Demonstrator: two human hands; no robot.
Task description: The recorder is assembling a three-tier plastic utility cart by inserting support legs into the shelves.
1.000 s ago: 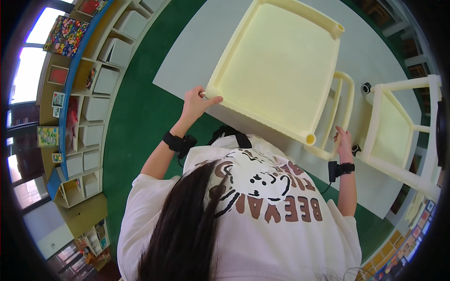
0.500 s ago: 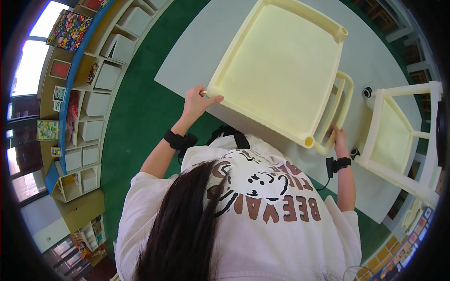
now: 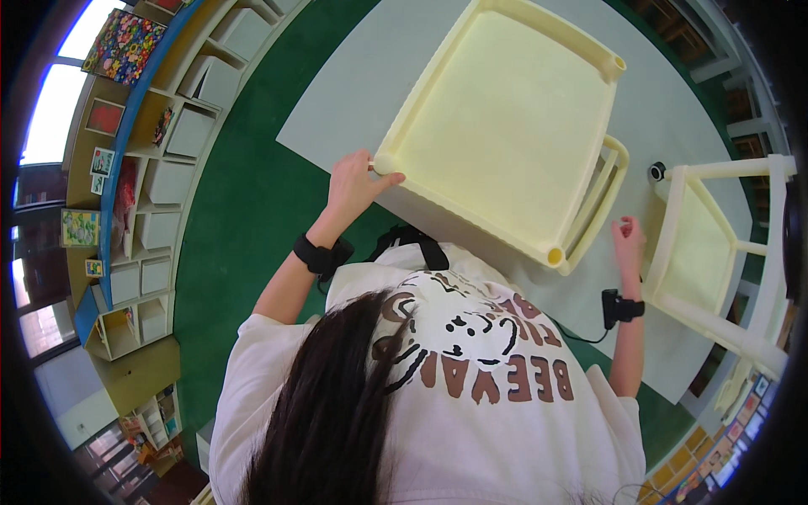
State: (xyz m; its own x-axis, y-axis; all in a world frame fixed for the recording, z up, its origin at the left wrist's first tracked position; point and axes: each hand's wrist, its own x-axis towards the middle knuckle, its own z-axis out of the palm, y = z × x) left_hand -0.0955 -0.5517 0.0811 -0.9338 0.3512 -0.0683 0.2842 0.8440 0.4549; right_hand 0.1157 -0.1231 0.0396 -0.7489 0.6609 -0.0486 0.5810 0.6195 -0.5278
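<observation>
A cream plastic cart tray [image 3: 505, 126] with a raised rim and round corner sockets rests on the light grey table. At its near left corner my left hand [image 3: 352, 187] is closed on the rim, thumb on top and fingers at the outer side. A cream U-shaped handle [image 3: 608, 198] sticks out along the tray's right side. My right hand [image 3: 628, 246] is just right of the handle, apart from it, with its fingers curled together. Whatever these fingers hold, if anything, is too small or hidden to tell.
To the right stands another cream cart part [image 3: 694, 252], a shelf in a frame with dark caster wheels [image 3: 656, 171]. The grey table [image 3: 337, 109] reaches under the tray. Shelves with white bins [image 3: 172, 183] line the left, beyond the green floor [image 3: 223, 219].
My right hand has let go of the handle and moved right, toward the cart part. The handle has swung in closer to the tray. My left hand keeps its grip at the corner.
</observation>
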